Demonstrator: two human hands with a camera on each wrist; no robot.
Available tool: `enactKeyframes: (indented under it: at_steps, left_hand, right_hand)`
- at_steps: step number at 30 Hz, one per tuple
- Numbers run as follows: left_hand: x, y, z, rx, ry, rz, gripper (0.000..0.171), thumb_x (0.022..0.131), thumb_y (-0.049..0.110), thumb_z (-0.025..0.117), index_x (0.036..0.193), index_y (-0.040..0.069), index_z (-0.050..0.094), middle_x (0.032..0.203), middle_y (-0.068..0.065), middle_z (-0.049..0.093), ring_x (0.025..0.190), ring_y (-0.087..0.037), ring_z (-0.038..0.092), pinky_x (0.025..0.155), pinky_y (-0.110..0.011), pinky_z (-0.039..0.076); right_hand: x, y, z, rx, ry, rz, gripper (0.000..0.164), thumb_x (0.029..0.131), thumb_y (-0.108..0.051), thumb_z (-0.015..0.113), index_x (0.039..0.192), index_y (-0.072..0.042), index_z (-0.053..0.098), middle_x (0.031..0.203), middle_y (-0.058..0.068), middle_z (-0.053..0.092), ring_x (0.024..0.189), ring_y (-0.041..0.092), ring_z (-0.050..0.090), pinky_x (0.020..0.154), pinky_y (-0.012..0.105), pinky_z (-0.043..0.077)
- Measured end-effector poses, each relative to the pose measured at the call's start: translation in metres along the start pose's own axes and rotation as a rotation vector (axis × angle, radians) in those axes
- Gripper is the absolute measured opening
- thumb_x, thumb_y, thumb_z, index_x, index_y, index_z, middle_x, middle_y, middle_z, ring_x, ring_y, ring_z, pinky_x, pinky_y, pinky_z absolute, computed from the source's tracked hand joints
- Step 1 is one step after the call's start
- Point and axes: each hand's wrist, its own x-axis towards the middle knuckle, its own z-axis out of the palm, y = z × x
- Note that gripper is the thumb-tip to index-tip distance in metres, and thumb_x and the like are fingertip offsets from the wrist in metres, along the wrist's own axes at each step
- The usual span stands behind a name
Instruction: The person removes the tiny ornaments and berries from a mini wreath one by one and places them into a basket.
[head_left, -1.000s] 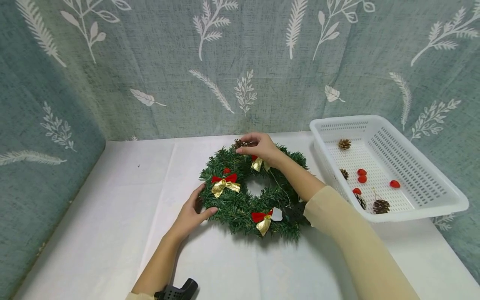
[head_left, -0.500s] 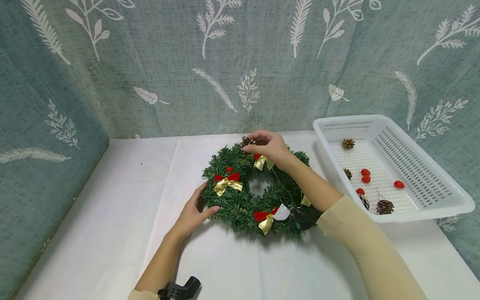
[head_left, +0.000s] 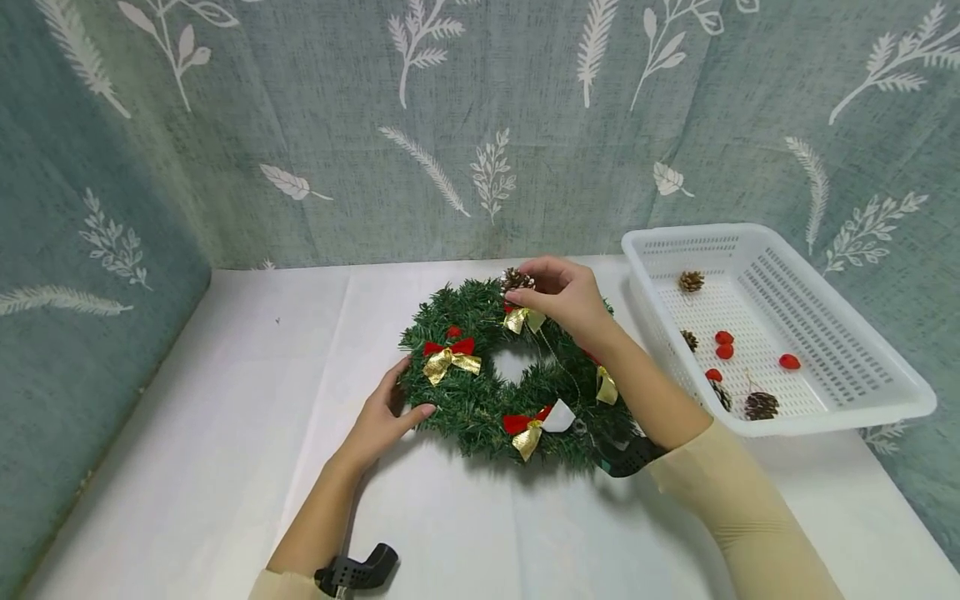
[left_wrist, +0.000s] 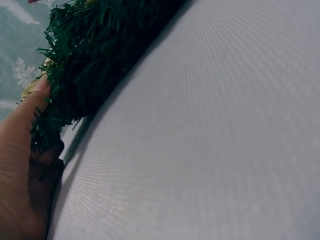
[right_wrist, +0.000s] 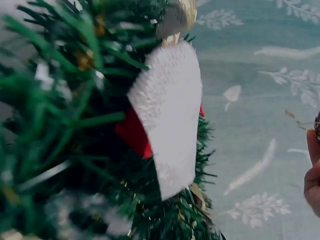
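Note:
A green wreath (head_left: 461,421) with red and gold bows lies on the white table. At its left edge my left hand (head_left: 381,423) grips it, thumb on top and fingers underneath; the left wrist view shows the thumb pressing the greenery (left_wrist: 95,55). My right hand (head_left: 576,307) pinches a brown pine cone (head_left: 516,282) between thumb and fingers, over the far part of the wreath just above a gold bow (head_left: 523,319). In the right wrist view the pine cone (right_wrist: 317,128) shows only at the right edge, with a thin wire sticking out of it.
A white perforated basket (head_left: 892,392) stands at the right, holding several pine cones and red berries (head_left: 789,362). A patterned grey-green cloth (head_left: 337,233) hangs behind the table. One near bow has a white flap (right_wrist: 172,120), close to the right wrist's camera.
My right hand has moved rightward along the wreath's far side with the pine cone, from left of the far bow to just above it. My left hand keeps its hold.

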Motion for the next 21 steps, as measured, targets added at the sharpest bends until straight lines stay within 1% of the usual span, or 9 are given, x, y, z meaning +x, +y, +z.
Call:
enactKeyframes:
  at_steps: [3,5,6,8,10,12,15,19,21]
  left_hand:
    - [0.0,0.0,-0.001,-0.004,0.004,-0.001,0.082,0.088,0.024,0.068,0.152,0.019,0.017,0.157,-0.011,0.015,0.141,-0.038,0.021,0.115,-0.051,0.021]
    - [0.0,0.0,-0.001,-0.001,0.001,0.001,0.082,0.089,0.024,0.068,0.152,0.019,0.017,0.157,-0.012,0.015,0.141,-0.038,0.02,0.114,-0.052,0.021]
    - [0.0,0.001,-0.001,-0.001,-0.001,0.0,0.082,0.089,0.024,0.068,0.152,0.019,0.017,0.157,-0.012,0.015,0.141,-0.038,0.021,0.114,-0.052,0.021]
    - [0.0,0.001,0.0,0.003,-0.005,-0.002,0.082,0.089,0.025,0.068,0.152,0.018,0.017,0.157,-0.012,0.015,0.141,-0.038,0.021,0.114,-0.052,0.022]
    - [0.001,0.0,0.001,0.002,-0.008,-0.007,0.083,0.088,0.026,0.069,0.152,0.019,0.017,0.157,-0.012,0.015,0.141,-0.038,0.021,0.114,-0.052,0.022]
    - [0.002,0.0,0.001,-0.001,-0.009,-0.016,0.083,0.088,0.027,0.069,0.152,0.02,0.017,0.157,-0.011,0.015,0.141,-0.038,0.022,0.114,-0.051,0.022]
    - [0.003,0.0,0.001,0.0,-0.013,-0.02,0.084,0.088,0.028,0.069,0.153,0.02,0.016,0.158,-0.011,0.015,0.141,-0.038,0.022,0.114,-0.051,0.022]
    - [0.002,0.002,-0.001,0.004,-0.014,-0.014,0.083,0.089,0.026,0.068,0.153,0.019,0.016,0.158,-0.011,0.015,0.141,-0.038,0.022,0.114,-0.052,0.022]
    - [0.0,0.002,-0.002,0.0,-0.012,-0.017,0.082,0.089,0.025,0.068,0.153,0.02,0.016,0.158,-0.011,0.015,0.141,-0.038,0.022,0.114,-0.052,0.022]
  right_hand:
    - [-0.014,-0.004,-0.006,-0.029,0.013,-0.08,0.025,0.081,-0.002,0.072,0.104,-0.01,0.066,0.092,-0.007,0.066,0.077,0.01,0.062,0.067,0.024,0.054]
    - [-0.026,-0.006,-0.014,-0.032,0.041,-0.136,0.027,0.081,0.001,0.072,0.104,-0.011,0.066,0.092,-0.007,0.067,0.078,0.009,0.063,0.067,0.022,0.054]
    - [-0.032,-0.008,-0.018,-0.027,0.072,-0.163,0.028,0.08,0.003,0.071,0.103,-0.013,0.067,0.092,-0.007,0.067,0.078,0.008,0.062,0.067,0.02,0.053]
    - [-0.046,-0.012,-0.031,0.006,0.163,-0.211,0.032,0.079,0.009,0.07,0.101,-0.014,0.068,0.09,-0.006,0.067,0.078,0.007,0.062,0.066,0.018,0.053]
    - [-0.06,-0.018,-0.045,0.064,0.285,-0.243,0.036,0.076,0.015,0.068,0.098,-0.013,0.07,0.088,-0.004,0.068,0.076,0.007,0.063,0.066,0.017,0.054]
    - [-0.073,-0.024,-0.058,0.115,0.416,-0.267,0.035,0.074,0.02,0.067,0.096,-0.007,0.07,0.086,0.0,0.069,0.074,0.009,0.064,0.066,0.016,0.055]
    - [-0.092,-0.031,-0.078,0.155,0.596,-0.274,0.031,0.072,0.022,0.068,0.095,0.001,0.07,0.084,0.005,0.069,0.073,0.011,0.066,0.063,0.016,0.055]
    - [-0.108,-0.034,-0.101,0.173,0.748,-0.312,0.029,0.071,0.02,0.07,0.096,0.006,0.068,0.083,0.007,0.065,0.069,0.012,0.06,0.058,0.014,0.051]
    - [-0.113,-0.035,-0.112,0.21,0.803,-0.345,0.029,0.07,0.02,0.071,0.097,0.008,0.067,0.084,0.009,0.062,0.067,0.013,0.057,0.057,0.015,0.051]
